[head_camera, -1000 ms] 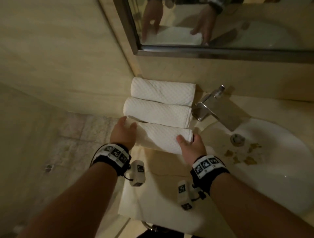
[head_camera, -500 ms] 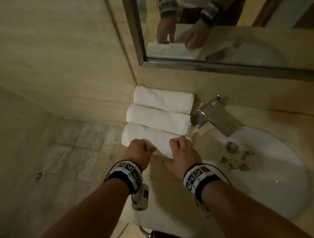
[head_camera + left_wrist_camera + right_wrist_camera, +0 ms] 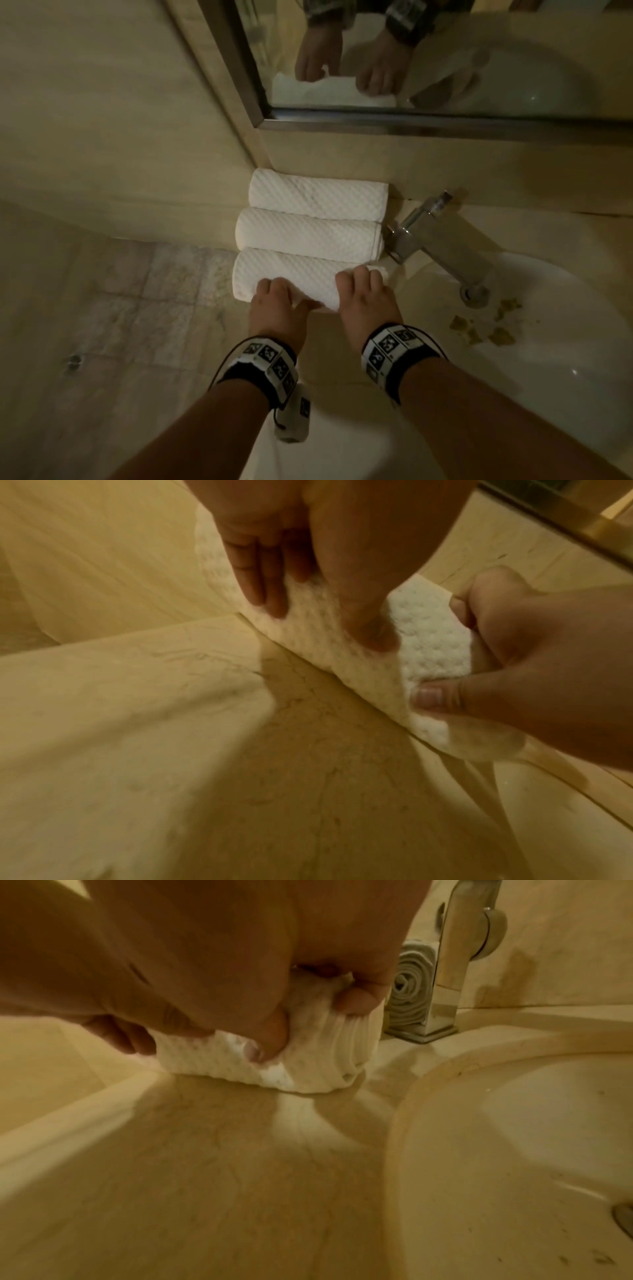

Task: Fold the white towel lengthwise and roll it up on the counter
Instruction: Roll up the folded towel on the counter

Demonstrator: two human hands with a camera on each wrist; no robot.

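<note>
Rolled white towel (image 3: pixel 294 277) sits on the beige counter (image 3: pixel 342 428), nearest of three rolls, right up against the middle roll (image 3: pixel 308 234). Left hand (image 3: pixel 277 308) has fingers curled over its near side with the thumb tucked underneath. Right hand (image 3: pixel 366 298) pinches the roll's right end, thumb (image 3: pixel 263 1045) pressed in. Chrome faucet (image 3: pixel 442 240) stands just to the right, by the sink (image 3: pixel 565 359).

Three rolled towels lie side by side on the desk (image 3: pixel 342 428), touching: the far towel (image 3: pixel 318 197) against the wall, the middle towel (image 3: pixel 308 234), the near towel (image 3: pixel 291 277). The faucet (image 3: pixel 435 236) stands just right of them; the sink (image 3: pixel 565 359) lies farther right.
</note>
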